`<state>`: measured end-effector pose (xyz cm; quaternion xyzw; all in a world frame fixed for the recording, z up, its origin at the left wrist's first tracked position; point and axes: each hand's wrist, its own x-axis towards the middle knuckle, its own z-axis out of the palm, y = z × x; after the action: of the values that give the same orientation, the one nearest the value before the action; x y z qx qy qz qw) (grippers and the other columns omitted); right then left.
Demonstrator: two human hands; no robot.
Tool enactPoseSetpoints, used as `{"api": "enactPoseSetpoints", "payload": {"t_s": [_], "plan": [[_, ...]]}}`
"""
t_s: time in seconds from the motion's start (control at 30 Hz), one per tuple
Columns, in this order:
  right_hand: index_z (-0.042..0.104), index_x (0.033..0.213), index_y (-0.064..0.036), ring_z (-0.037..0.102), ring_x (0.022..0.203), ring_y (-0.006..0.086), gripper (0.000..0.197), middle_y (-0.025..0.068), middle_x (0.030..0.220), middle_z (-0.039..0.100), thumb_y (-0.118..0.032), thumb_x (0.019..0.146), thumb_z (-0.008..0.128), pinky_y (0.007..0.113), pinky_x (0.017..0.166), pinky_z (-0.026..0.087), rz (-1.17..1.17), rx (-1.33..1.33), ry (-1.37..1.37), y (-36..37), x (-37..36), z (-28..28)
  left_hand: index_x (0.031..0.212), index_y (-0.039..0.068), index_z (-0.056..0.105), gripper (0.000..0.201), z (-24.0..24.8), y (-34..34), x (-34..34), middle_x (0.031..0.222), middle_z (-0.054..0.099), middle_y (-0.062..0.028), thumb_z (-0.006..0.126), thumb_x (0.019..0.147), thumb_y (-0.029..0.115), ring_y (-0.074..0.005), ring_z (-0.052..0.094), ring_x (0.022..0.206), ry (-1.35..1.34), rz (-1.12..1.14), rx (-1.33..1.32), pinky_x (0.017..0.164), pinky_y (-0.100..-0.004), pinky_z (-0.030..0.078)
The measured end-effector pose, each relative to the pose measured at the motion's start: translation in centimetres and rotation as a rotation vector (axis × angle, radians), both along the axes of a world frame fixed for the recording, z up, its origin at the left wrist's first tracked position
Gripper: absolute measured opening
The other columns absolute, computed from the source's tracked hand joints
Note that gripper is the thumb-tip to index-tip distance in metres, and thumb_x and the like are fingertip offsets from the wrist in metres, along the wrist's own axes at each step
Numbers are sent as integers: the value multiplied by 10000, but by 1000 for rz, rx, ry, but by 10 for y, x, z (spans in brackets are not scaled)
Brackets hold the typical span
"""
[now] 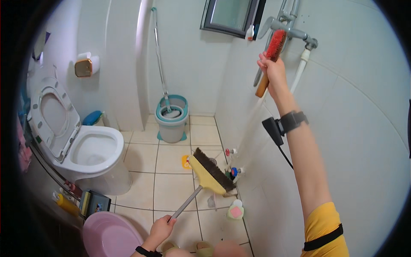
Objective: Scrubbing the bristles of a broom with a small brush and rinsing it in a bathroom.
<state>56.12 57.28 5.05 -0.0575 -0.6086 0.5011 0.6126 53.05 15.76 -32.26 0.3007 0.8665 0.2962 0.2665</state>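
My left hand (160, 229) is closed round the grey stick of a broom (205, 176). Its yellow head with dark bristles is tilted up off to the far right of that hand, over the tiles near the right wall. High at the right, my right hand (276, 73) grips the wooden handle of a scrubbing brush (278, 40). The brush's red bristles point upward, in front of the chrome shower mixer (295, 32) on the wall. Whether the brush touches the mixer, I cannot tell.
An open toilet (96, 147) stands at the left, with a pink basin (109, 233) and a dustpan (96, 202) nearer. A mop bucket (172, 128) with a mop is at the back. Two small valves (234, 171) and a green-white container (235, 212) sit along the right wall.
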Motion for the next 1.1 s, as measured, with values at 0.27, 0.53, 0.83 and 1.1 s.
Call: {"api": "enactPoseSetpoints", "payload": {"t_s": [0.27,0.53,0.83,1.1], "plan": [[540,990,25,511,762,237,226,142,841,563,-81,790,522,386,685,406,-178,141,-243,71,-33,67,1015,40,641,374,16,8,-9,808,653,-199,539,898,381,-392,627,807,40,23,-21,692,-462,481],[560,822,23,483,670,182,89,96,730,549,-39,759,566,364,576,359,53,155,-119,68,-41,72,1013,33,635,379,24,20,-30,828,652,-215,536,903,381,-398,624,813,73,37,-36,703,-468,481],[509,891,-7,547,674,184,82,88,734,535,9,818,476,287,597,423,-16,218,-294,71,-18,48,1044,34,631,412,0,50,-19,883,652,-223,528,905,409,-404,620,858,68,-22,-50,738,-462,487],[391,1275,31,673,838,266,397,192,1215,550,-11,880,404,315,660,533,172,-160,-409,0,63,-172,1029,26,637,422,-13,71,-35,901,647,-234,530,902,414,-409,614,890,52,-36,-92,761,-460,485]]}}
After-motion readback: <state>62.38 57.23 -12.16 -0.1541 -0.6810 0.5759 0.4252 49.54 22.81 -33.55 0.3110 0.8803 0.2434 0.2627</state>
